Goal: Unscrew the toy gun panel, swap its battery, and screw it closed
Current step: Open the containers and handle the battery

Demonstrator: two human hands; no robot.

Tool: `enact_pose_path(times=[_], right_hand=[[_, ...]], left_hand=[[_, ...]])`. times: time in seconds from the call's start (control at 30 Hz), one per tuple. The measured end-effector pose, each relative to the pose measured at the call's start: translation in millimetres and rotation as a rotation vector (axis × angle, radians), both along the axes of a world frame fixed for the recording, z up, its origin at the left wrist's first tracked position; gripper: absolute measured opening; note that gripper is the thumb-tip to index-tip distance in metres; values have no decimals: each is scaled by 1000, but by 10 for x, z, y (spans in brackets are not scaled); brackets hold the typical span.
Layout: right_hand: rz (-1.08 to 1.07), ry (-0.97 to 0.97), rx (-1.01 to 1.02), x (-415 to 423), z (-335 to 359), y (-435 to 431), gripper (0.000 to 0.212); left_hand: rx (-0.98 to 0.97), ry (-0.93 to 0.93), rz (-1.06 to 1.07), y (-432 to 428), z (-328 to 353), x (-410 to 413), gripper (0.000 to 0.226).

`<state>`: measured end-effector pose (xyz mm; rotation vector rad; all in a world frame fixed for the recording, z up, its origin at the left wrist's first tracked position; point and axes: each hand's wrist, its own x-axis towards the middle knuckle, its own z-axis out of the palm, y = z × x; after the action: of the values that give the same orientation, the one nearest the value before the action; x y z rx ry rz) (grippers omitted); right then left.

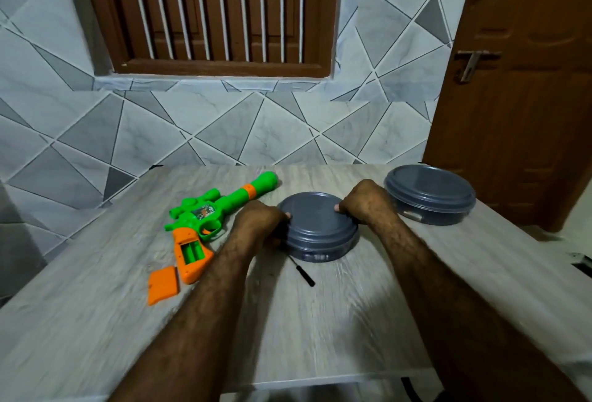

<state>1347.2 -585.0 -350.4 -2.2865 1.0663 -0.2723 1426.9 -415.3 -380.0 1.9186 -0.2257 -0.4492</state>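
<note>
**Head view (sole view)**

Location of toy gun: centre left of the frame, flat on the counter, green barrel toward the upper right, orange grip toward the lower left. Battery bay in the grip open and facing up; no telling whether cells sit inside. Loose orange panel just beside the grip, toward the lower left. Dark screwdriver at centre frame, just below the near grey container. Second grey container at centre right, well apart from the gun.

Left hand and right hand: clamped on opposite sides of the near container's lid, fingers curled at the rim, thumbs on top. Neither hand on the gun. Judged step: opening the container, probably to reach a fresh battery; contents hidden.

Handling, as judged: hollow moulded plastic, light, stiff and smooth, likely to slide or rock on the counter.
- Take hold around the orange grip, below the trigger guard, clear of the open bay.
- Pin flat with one hand while seating cells.
- Avoid levering on the thin barrel.
- Pinch the panel by its edges.
- Screw not discernible; guard against loss.
</note>
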Motion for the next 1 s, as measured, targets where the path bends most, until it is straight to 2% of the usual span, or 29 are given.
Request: enact_pose_path(times=[0.1,0.17,0.23,0.33,0.4,0.53,0.6,0.73,0.83,1.0], right_hand=[[6,27,-38,-7,12,26,38],[32,48,-103,-16,13,66,37],[84,25,-231,-28,8,141,34],[247,-90,-342,-67,23,361,30],[389,-116,-368,-91,31,534,25],[584,-23,-528,-63,-29,776,14],[614,6,-637,-48,-79,857,18],[583,89,-857,-25,-172,953,44],[566,93,-959,6,-209,1006,40],[673,120,-1099,35,-227,1116,29]], left_hand=[[-24,35,-36,18,89,4,12],[-42,63,-51,27,100,44,28],[-50,101,-55,27,97,74,27],[-85,205,-71,23,78,76,10],[-114,279,-78,12,46,106,13],[-238,418,-61,27,12,155,22],[-288,432,-44,65,-10,143,28],[-417,448,4,131,-45,79,25],[-479,444,27,133,-44,62,23],[-540,437,62,121,-92,91,20]])
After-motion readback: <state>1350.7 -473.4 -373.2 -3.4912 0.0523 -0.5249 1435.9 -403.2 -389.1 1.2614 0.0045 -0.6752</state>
